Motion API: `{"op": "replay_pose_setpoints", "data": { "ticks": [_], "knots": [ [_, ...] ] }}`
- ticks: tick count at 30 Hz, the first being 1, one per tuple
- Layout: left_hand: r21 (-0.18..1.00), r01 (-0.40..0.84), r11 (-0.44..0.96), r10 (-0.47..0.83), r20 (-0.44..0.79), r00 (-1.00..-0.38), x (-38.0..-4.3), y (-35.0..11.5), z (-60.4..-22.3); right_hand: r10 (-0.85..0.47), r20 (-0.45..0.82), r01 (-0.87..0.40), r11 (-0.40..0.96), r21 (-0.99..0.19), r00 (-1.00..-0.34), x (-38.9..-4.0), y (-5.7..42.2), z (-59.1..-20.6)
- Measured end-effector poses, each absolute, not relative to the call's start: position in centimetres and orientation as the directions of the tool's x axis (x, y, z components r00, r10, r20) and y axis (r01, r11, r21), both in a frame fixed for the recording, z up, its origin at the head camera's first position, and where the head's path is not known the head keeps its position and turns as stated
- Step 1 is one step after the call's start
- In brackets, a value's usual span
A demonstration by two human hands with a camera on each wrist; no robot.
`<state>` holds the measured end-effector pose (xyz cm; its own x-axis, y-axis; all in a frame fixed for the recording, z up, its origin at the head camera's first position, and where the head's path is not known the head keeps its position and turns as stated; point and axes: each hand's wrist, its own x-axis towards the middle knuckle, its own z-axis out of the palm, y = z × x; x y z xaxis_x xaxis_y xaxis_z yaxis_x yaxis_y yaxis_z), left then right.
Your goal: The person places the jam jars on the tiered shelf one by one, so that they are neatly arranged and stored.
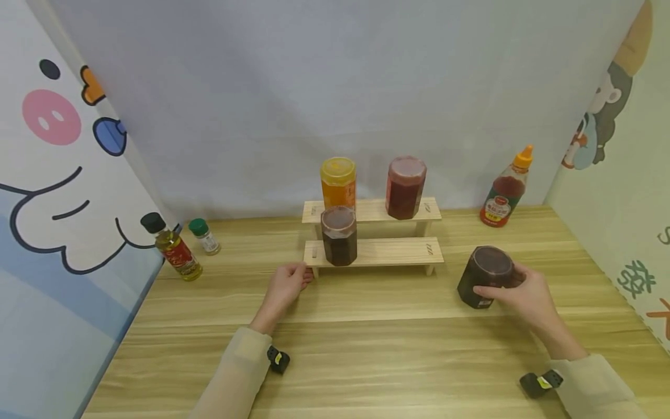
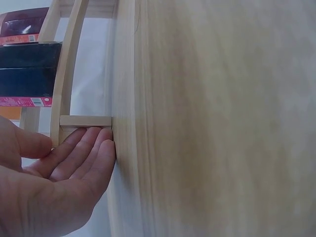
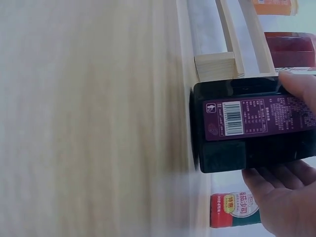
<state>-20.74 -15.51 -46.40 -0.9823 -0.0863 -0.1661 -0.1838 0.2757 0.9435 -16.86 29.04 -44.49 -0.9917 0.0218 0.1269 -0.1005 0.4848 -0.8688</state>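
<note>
In the head view my right hand point(image 1: 528, 294) grips a dark eight-sided jar point(image 1: 478, 276), thumb on the near side and fingers behind. The right wrist view shows its purple barcode label point(image 3: 256, 117) and its base close to the table. My left hand point(image 1: 288, 282) is at the left end of a two-step wooden rack point(image 1: 387, 253). In the left wrist view the thumb is at the board's edge and the fingers point(image 2: 94, 148) lie against the leg below. Another dark jar point(image 1: 340, 238) stands on the lower step; an orange jar point(image 1: 337, 186) and a red jar point(image 1: 405, 189) stand above.
A ketchup bottle point(image 1: 504, 192) with an orange cap stands at the back right of the wooden table point(image 1: 356, 361). To the left are an oil bottle point(image 1: 178, 253) and a small green-capped shaker point(image 1: 206, 238). A pale wall point(image 1: 335, 87) rises behind the rack.
</note>
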Motion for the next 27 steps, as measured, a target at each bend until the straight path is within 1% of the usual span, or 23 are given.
{"op": "replay_pose_setpoints", "data": {
  "ticks": [8, 15, 27],
  "knots": [
    [0.945, -0.175, 0.276, -0.082, -0.158, -0.984, -20.9, -15.6, -46.6, 0.016, 0.149, -0.122, 0.487, -0.865, -0.989, -16.9, 28.5, -43.3],
    [0.944, -0.177, 0.278, -0.083, -0.16, -0.984, -20.8, -15.6, -46.6, -0.007, 0.186, -0.168, 0.463, -0.87, -0.983, -17.2, 27.9, -42.0],
    [0.947, -0.175, 0.268, -0.079, -0.159, -0.984, -20.8, -15.6, -46.7, -0.014, 0.183, -0.168, 0.48, -0.861, -0.983, -18.1, 26.1, -40.3]
  ]
}}
